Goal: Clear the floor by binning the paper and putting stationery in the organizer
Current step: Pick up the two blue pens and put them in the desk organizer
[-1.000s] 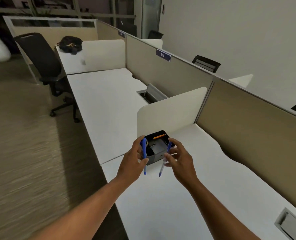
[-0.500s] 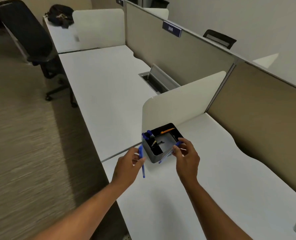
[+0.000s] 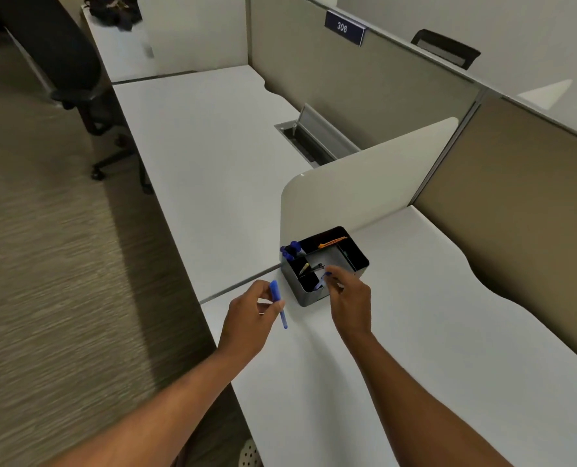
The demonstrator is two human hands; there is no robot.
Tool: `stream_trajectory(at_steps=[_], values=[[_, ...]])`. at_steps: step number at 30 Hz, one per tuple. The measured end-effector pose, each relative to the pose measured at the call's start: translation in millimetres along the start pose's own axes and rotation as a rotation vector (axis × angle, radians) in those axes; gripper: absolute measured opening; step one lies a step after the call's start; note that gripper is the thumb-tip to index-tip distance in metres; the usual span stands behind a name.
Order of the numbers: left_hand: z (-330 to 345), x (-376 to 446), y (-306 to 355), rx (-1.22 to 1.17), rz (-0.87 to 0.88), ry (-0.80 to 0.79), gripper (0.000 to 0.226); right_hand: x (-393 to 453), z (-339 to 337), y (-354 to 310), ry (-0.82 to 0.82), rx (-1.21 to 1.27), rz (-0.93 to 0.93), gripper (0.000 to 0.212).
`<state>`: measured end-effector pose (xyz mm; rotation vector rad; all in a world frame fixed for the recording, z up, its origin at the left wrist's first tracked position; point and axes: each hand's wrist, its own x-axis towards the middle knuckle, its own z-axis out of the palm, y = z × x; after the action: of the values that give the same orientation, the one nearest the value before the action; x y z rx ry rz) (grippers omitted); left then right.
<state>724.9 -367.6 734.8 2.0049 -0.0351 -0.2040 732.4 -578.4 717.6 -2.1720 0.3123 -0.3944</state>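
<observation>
A dark grey desk organizer (image 3: pixel 359 262) with several compartments stands on the white desk (image 3: pixel 398 348), against a cream divider. Inside it are blue pens (image 3: pixel 290 250) at the back left, an orange pen (image 3: pixel 331 242) and a dark pencil. My left hand (image 3: pixel 248 320) is just left of the organizer, pinching a blue pen (image 3: pixel 278 303) upright. My right hand (image 3: pixel 349 303) reaches over the organizer's front corner, fingertips holding a second blue pen (image 3: pixel 322 281) whose end dips into a front compartment; most of it is hidden.
A cream divider panel (image 3: pixel 364 183) rises right behind the organizer. Tan partition walls (image 3: pixel 364 85) run along the desk's far side. A cable hatch (image 3: pixel 314 136) is set in the neighbouring desk. A black office chair (image 3: pixel 61 59) stands on the carpet at upper left.
My right hand has moved left over the organizer and tipped its blue pen into a front compartment. My left hand has dropped slightly away, still holding its pen. The view has tilted downward.
</observation>
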Motion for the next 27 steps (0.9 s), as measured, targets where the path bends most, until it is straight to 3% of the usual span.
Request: stream_trajectory(at_steps=[8,10,15,21,27], values=[[3,3,10,0.054,0.056,0.024,0.013,-1,2,10,-0.239,-0.201,0.007,0.026],[5,3,12,0.071,0.071,0.036,0.011,-3,-4,9,-0.213,-0.127,0.015,0.027],[14,2,21,0.1,0.121,0.035,0.014,-14,-21,-19,0.057,0.103,-0.026,0.015],[28,-1,27,0.181,0.208,-0.01,0.025,-48,-21,-34,-0.177,0.117,-0.184,0.037],[32,3,27,0.171,0.209,0.0,0.037,-44,-26,-30,-0.109,0.128,-0.127,0.022]])
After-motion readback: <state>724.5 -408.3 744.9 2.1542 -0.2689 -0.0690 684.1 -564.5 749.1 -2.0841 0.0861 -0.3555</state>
